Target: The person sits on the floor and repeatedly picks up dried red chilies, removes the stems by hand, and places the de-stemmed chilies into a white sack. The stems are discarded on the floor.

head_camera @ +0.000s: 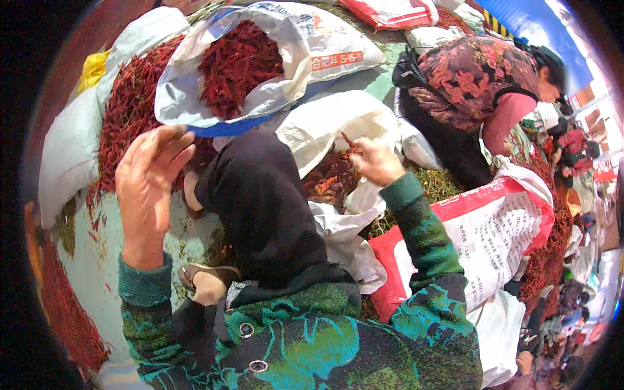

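My right hand [378,161] pinches a dried red chili pepper [347,141] above a white woven sack [336,119] whose mouth lies open. Darker and orange-red chilies [331,178] fill part of that sack. On the other side my left hand [151,180] is raised with its fingers apart and nothing in it. It hovers beside a heap of dried red chilies [131,112] on the floor. Ahead of my knee stands another open white sack [170,92], holding many deep red chilies [241,68].
A red and white printed sack [492,234] lies at my right, near loose green stems [434,185]. Beyond it a co-worker [473,87] in a floral top bends over. Filled white sacks [73,151] border the heap at left. Further people and chili piles [551,248] extend rightward.
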A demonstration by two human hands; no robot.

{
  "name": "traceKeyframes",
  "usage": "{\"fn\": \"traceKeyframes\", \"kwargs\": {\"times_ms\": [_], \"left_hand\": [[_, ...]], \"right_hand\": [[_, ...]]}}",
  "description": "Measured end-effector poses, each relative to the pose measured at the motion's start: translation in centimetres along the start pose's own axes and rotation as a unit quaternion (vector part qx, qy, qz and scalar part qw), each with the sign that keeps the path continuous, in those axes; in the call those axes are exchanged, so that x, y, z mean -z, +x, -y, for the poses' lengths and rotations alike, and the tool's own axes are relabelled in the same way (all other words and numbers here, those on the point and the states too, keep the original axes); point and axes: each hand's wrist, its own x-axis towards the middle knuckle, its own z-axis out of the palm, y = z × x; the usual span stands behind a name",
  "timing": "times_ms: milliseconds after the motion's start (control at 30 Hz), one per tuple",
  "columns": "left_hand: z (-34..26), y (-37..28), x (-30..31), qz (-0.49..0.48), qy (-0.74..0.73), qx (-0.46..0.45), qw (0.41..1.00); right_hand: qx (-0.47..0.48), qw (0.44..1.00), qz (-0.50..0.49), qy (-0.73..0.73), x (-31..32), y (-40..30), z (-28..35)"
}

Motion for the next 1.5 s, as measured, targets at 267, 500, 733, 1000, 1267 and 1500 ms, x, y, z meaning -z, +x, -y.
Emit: {"fn": "traceKeyframes", "kwargs": {"times_ms": [267, 500, 733, 1000, 1267, 1500], "left_hand": [[4.7, -11.5, 14.1, -0.21, -0.018, 0.102, 0.972], [5.6, -19.6, 20.3, -0.333, -0.117, 0.057, 0.934], [6.1, -21.7, 23.0, -0.393, -0.181, -0.002, 0.902], [10.2, -19.6, 22.0, -0.376, -0.208, 0.101, 0.897], [13.7, -15.7, 21.6, -0.351, -0.217, 0.127, 0.902], [17.3, -14.2, 21.1, -0.373, -0.262, 0.183, 0.871]], "right_hand": [[0.199, 0.96, -0.081, -0.182, -10.4, -1.5, 0.9], [0.149, 0.975, 0.046, -0.156, -8.1, -0.1, 1.3], [0.235, 0.969, 0.041, -0.067, 1.0, 5.7, 2.1], [0.179, 0.97, 0.131, 0.1, 1.8, 10.2, 26.0], [0.544, 0.776, 0.26, -0.185, -15.5, 13.1, 42.4], [0.535, 0.783, 0.263, -0.179, -30.9, 14.6, 49.6]]}}
